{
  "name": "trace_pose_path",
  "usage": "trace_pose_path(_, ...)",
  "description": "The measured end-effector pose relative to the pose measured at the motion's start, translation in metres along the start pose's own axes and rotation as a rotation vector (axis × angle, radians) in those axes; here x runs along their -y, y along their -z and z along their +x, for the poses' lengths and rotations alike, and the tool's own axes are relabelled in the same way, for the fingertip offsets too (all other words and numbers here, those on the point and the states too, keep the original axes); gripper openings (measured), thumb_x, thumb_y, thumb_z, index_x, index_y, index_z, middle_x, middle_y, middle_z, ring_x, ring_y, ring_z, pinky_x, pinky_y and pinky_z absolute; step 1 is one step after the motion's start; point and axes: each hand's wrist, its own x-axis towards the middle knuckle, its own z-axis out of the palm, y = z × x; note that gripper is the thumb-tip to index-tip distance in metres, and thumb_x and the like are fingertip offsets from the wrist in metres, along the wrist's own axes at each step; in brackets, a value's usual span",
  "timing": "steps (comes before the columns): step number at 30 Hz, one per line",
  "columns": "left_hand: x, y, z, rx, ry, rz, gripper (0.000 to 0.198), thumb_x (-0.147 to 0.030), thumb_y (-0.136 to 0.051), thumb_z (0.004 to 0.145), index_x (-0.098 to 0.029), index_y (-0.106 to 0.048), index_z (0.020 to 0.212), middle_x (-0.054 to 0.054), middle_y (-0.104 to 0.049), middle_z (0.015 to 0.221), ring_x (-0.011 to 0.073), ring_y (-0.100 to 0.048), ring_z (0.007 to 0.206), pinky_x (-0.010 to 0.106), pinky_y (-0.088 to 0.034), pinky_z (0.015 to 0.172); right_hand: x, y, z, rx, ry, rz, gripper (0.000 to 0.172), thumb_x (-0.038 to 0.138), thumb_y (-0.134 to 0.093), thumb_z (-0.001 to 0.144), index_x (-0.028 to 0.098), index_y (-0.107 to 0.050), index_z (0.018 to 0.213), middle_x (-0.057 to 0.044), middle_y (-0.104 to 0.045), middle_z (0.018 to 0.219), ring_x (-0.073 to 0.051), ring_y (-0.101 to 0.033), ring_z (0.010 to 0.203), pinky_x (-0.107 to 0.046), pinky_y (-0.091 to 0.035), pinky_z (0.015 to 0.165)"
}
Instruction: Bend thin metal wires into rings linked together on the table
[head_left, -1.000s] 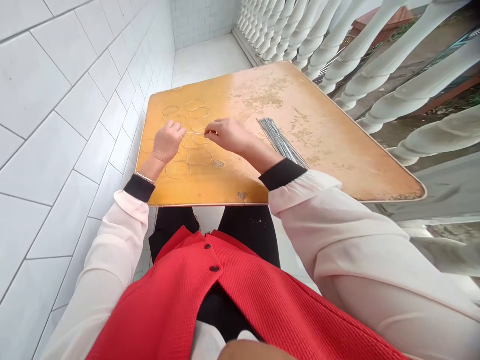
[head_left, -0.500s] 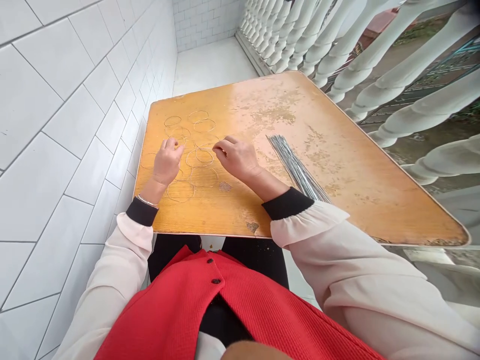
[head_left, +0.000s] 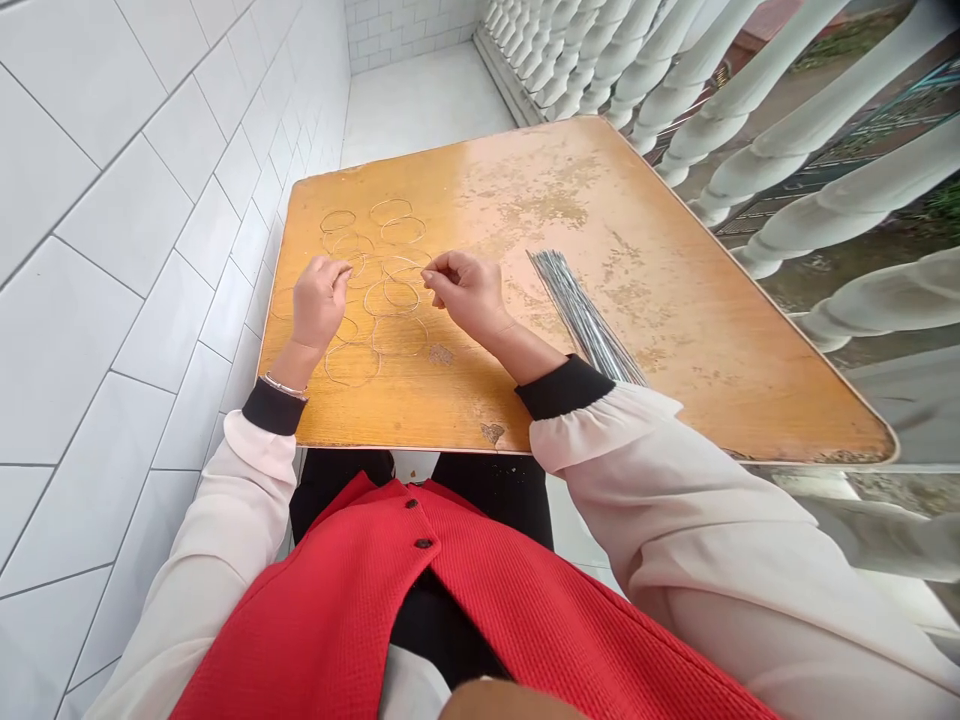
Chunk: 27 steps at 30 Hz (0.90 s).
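Note:
Over the left part of a worn orange table [head_left: 675,300] my left hand [head_left: 318,302] and my right hand [head_left: 466,291] are both pinched on a thin wire [head_left: 386,262] that spans between their fingertips and looks bent into a curve. Under and around the hands lie several finished wire rings [head_left: 397,336] flat on the tabletop. A bundle of straight metal wires [head_left: 581,315] rests to the right of my right forearm.
A white tiled wall runs close along the table's left edge. A white balustrade [head_left: 720,110] stands behind and to the right of the table. White floor stretches beyond the far edge. The table's surface is scuffed at the middle and right.
Both hands stay pinched on the wire between them and have shifted only a little over the rings. The view has tilted slightly, so the table sits differently in the frame.

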Motion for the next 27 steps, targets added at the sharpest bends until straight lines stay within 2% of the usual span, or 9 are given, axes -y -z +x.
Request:
trace_pose_path(3, -0.008, 0.001, 0.001, -0.037, 0.098, -0.152, 0.015, -0.025, -0.059, 0.092, -0.021, -0.068, 0.082, 0.003, -0.066, 0.082, 0.0141, -0.062, 0.078, 0.027, -0.052, 0.075, 0.003, -0.006, -0.002, 0.027, -0.059, 0.187, 0.014, 0.018, -0.066, 0.083, 0.021, -0.059, 0.071, 0.004, -0.057, 0.061, -0.008, -0.049, 0.046, -0.023, -0.039, 0.048)
trace_pose_path(7, -0.021, 0.001, 0.003, -0.013, 0.350, -0.453, 0.011, -0.017, -0.062, 0.088, -0.020, -0.065, 0.078, -0.003, -0.060, 0.072, 0.0062, -0.053, 0.060, 0.018, -0.046, 0.057, 0.010, -0.011, -0.006, 0.071, -0.109, 0.399, 0.016, 0.018, -0.070, 0.085, 0.020, -0.059, 0.074, 0.005, -0.057, 0.064, -0.005, -0.046, 0.046, -0.020, -0.038, 0.045)
trace_pose_path(10, -0.031, 0.002, 0.004, 0.023, 0.494, -0.646, 0.011, -0.011, -0.062, 0.087, -0.018, -0.064, 0.079, -0.005, -0.058, 0.070, 0.0031, -0.051, 0.057, 0.015, -0.046, 0.056, 0.013, -0.013, -0.009, 0.072, -0.168, 0.523, 0.019, 0.022, -0.069, 0.089, 0.021, -0.056, 0.074, 0.004, -0.057, 0.067, -0.005, -0.045, 0.048, -0.018, -0.041, 0.047)
trace_pose_path(14, -0.042, 0.003, 0.004, 0.057, 0.585, -0.785, 0.014, -0.008, -0.060, 0.091, -0.017, -0.061, 0.079, -0.004, -0.059, 0.073, 0.0018, -0.052, 0.058, 0.014, -0.048, 0.059, 0.014, -0.016, -0.011, 0.068, -0.236, 0.621, 0.020, 0.027, -0.066, 0.093, 0.022, -0.054, 0.077, 0.003, -0.057, 0.072, -0.006, -0.048, 0.054, -0.019, -0.045, 0.053)
trace_pose_path(17, -0.044, 0.004, 0.004, 0.069, 0.632, -0.817, 0.015, -0.009, -0.058, 0.093, -0.018, -0.060, 0.081, -0.004, -0.060, 0.075, 0.0014, -0.051, 0.057, 0.014, -0.048, 0.058, 0.014, -0.017, -0.012, 0.070, -0.256, 0.630, 0.021, 0.025, -0.062, 0.094, 0.022, -0.051, 0.076, 0.003, -0.056, 0.074, -0.007, -0.048, 0.056, -0.020, -0.046, 0.056)
trace_pose_path(22, -0.044, 0.007, 0.003, 0.078, 0.640, -0.769, 0.020, -0.009, -0.056, 0.095, -0.017, -0.057, 0.077, -0.004, -0.061, 0.070, 0.0015, -0.045, 0.050, 0.014, -0.037, 0.046, 0.016, -0.012, -0.013, 0.101, -0.251, 0.596, 0.021, 0.024, -0.064, 0.092, 0.022, -0.052, 0.075, 0.003, -0.058, 0.074, -0.006, -0.045, 0.053, -0.021, -0.045, 0.055)
trace_pose_path(27, -0.042, 0.009, 0.001, 0.176, 0.675, -0.658, 0.025, -0.015, -0.054, 0.099, -0.016, -0.058, 0.074, -0.005, -0.059, 0.060, 0.0011, -0.044, 0.045, 0.014, -0.034, 0.043, 0.018, -0.009, -0.014, 0.085, -0.285, 0.568, 0.022, 0.025, -0.066, 0.091, 0.022, -0.052, 0.074, 0.003, -0.058, 0.070, -0.007, -0.047, 0.052, -0.021, -0.046, 0.054)
